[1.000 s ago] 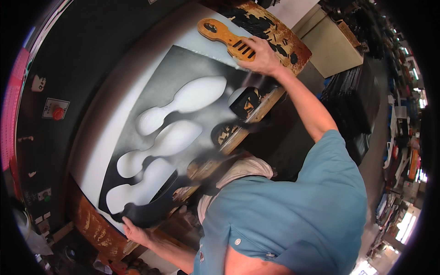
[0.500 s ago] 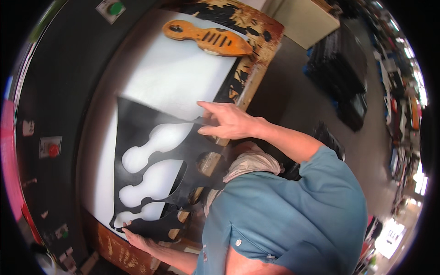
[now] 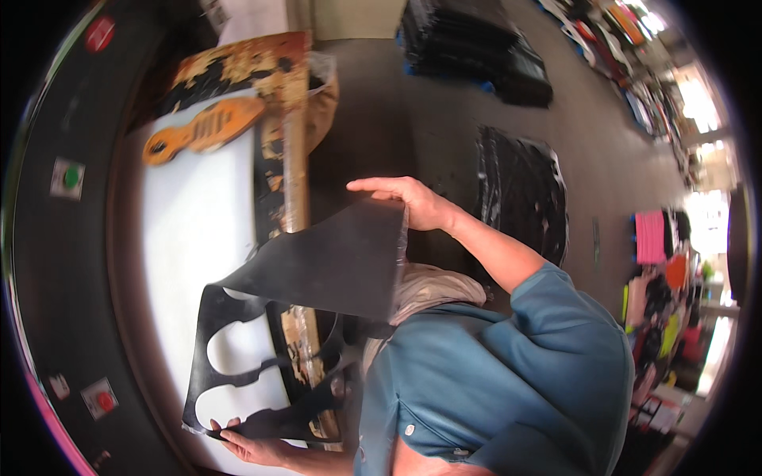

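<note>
Two hands share one limp black sheet (image 3: 333, 266), a thin rubbery panel with shoe-sole shapes already cut out of its lower half, leaving narrow bridges between the openings. The right hand (image 3: 409, 198) holds the sheet's upper corner, fingers stretched flat along the top edge with the thumb behind, so the solid part hangs just below and in front of that hand, lifted off the white bench (image 3: 190, 230). The left hand (image 3: 254, 446) pinches the bottom edge of the cut-out part, which lies just above it and partly rests on the white surface.

Risk, as I judge it: the thin strips between the cut-outs look weak, and with one end raised and the other held low, any sharp pull could stretch or tear them. The sheet also sags and folds between the hands, so it could catch on the worn, paint-crusted wooden edge (image 3: 295, 190) of the bench that runs under it. The right hand's hold looks light, mostly fingertips on an edge, and the corner could slip out and let the panel flop down.

Beyond the right hand, farther up the bench, lies an orange sole-shaped cutting die (image 3: 202, 127), well apart from the sheet. Coloured round buttons (image 3: 70, 176) sit on the dark machine frame to the far side of the left hand.
</note>
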A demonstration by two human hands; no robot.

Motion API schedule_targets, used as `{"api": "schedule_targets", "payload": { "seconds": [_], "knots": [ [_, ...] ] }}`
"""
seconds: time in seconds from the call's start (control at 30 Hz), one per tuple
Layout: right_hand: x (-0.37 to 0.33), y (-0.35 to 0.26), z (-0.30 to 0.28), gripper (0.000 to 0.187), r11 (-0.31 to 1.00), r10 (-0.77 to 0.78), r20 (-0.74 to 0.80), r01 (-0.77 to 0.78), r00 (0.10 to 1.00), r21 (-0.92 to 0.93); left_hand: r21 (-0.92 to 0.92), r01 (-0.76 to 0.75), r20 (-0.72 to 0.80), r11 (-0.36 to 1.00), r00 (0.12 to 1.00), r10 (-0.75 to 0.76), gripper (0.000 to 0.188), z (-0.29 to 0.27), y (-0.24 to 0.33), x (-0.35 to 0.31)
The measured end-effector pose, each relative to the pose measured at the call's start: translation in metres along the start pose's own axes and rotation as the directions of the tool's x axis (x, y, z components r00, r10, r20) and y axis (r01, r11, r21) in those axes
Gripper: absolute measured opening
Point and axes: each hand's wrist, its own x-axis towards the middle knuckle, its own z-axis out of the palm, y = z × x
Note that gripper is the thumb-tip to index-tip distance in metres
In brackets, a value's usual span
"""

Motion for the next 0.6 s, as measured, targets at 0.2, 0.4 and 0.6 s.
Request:
{"api": "schedule_targets", "payload": {
  "seconds": [0.2,0.4,0.6],
  "knots": [
    [-0.062,0.040,-0.034,0.042,0.956,-0.153,-0.061,0.132,0.986,-0.261,-0.153,-0.202,0.294,0.967,0.925,0.239,0.037,0.099,0.055,-0.052],
    [-0.162,0.051,-0.125,0.030,0.992,0.126,-0.327,-0.118,0.937,0.047,-0.181,-0.316,0.467,0.931,0.806,0.364,0.036,0.184,0.091,-0.142],
    [-0.214,0.059,-0.235,0.040,0.924,0.368,-0.619,-0.201,0.694,0.324,-0.271,-0.321,0.647,0.907,0.637,0.419,0.034,0.281,0.119,-0.225]
  ]
}}
